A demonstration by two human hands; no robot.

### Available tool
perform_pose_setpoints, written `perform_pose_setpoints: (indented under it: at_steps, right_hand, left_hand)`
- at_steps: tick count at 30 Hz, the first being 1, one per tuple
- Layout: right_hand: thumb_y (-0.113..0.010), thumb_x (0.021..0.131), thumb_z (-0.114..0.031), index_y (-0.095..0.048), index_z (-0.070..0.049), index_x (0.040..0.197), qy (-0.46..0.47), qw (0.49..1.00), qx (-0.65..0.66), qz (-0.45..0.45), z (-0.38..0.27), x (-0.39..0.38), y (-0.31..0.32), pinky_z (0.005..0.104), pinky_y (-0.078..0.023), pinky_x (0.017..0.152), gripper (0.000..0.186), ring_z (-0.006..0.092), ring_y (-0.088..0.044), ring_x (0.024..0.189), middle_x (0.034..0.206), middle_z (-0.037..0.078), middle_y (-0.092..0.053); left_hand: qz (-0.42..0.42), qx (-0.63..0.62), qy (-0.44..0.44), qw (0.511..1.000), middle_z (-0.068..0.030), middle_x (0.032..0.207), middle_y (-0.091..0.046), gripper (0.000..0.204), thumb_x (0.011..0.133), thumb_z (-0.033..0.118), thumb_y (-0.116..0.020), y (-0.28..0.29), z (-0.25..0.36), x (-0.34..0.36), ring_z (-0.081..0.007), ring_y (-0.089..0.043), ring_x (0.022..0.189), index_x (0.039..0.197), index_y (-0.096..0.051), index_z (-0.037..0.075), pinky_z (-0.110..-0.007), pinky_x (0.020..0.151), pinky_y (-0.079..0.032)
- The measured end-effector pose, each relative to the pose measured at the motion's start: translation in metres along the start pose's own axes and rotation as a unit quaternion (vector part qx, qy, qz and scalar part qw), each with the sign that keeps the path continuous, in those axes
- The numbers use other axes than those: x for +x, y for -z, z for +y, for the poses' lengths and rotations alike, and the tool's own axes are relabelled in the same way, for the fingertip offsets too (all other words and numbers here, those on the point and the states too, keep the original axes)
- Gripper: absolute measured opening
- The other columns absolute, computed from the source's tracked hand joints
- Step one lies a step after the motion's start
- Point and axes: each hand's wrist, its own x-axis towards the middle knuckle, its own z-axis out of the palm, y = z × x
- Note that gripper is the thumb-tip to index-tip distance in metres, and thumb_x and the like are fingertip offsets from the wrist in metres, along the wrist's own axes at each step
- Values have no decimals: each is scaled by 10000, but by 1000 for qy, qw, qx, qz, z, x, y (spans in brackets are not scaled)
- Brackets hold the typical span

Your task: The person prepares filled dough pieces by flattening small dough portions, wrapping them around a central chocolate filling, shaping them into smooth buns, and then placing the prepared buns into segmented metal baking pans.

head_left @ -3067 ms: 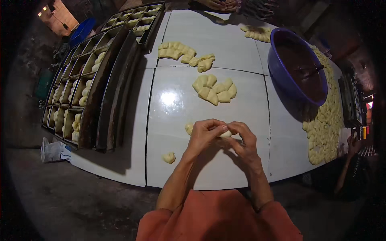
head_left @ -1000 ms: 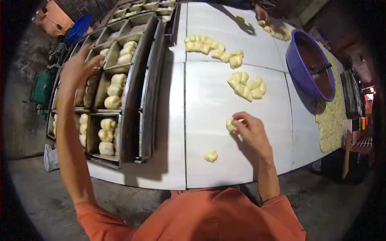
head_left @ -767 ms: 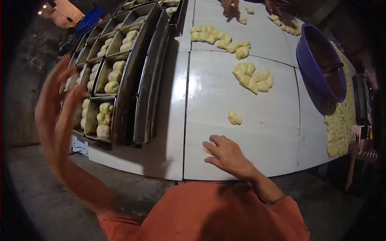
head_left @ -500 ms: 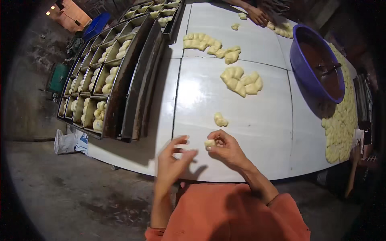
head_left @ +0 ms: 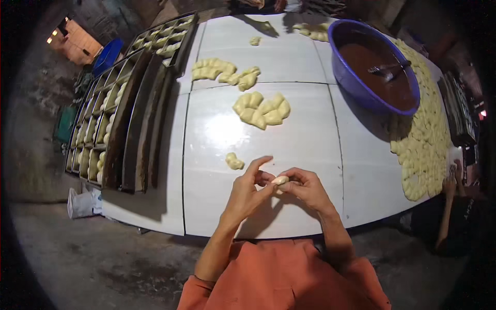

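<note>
The left hand (head_left: 247, 194) has reached dough (head_left: 280, 180) between fingertips of the right hand (head_left: 311, 193).

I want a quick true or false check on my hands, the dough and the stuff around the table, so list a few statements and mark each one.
1. The right hand holds a small dough piece. True.
2. The left hand is away at the far left, among the pans. False: the left hand is close to the right one, at the same dough piece.
3. A purple basin contains a brown mixture. True.
4. Nothing lies to the right of the basin. False: a wide spread of dough pieces is there.
5. A small loose lump of dough lies on the white table. True.
</note>
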Motion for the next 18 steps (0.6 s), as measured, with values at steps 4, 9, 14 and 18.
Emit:
perform_pose_setpoints:
  at_steps: [4,9,14,18]
  right_hand:
    - [-688,918,-78,-639,-19,1051,191,973,-83,102,15,0,24,241,-540,796,154,121,-629,963,1192,47,-605]
    - [-709,893,-38,-621,-43,1060,224,960,-25,164,3,0,31,247,-513,791,190,101,-591,946,1053,19,-594]
    - [-662,911,13,-613,-34,1049,212,942,224,135,-17,-9,23,263,-544,833,154,121,-639,933,1023,43,-644]
    - [-662,897,-22,-584,-55,1068,207,899,359,141,-43,-9,35,268,-540,830,191,121,-647,877,996,45,-653]
  left_hand:
    - [-91,-52,-65,992,-131,1066,-705,848,879,71,-728,-10,5,18,-176,-669,957,1566,-231,59,-338,899,-502]
    - [97,-20,-206,974,-193,1402,-539,688,949,233,-673,-55,17,42,-290,-577,1219,1513,-346,12,-401,1006,-447]
    - [129,-181,-320,921,-210,1219,-673,634,970,454,-612,-117,12,66,-305,-669,1122,1373,-535,-30,-375,960,-521]
    - [91,-199,-344,913,-186,1113,-719,802,820,467,-786,-144,-12,94,-262,-725,951,1402,-516,-15,-333,835,-571]
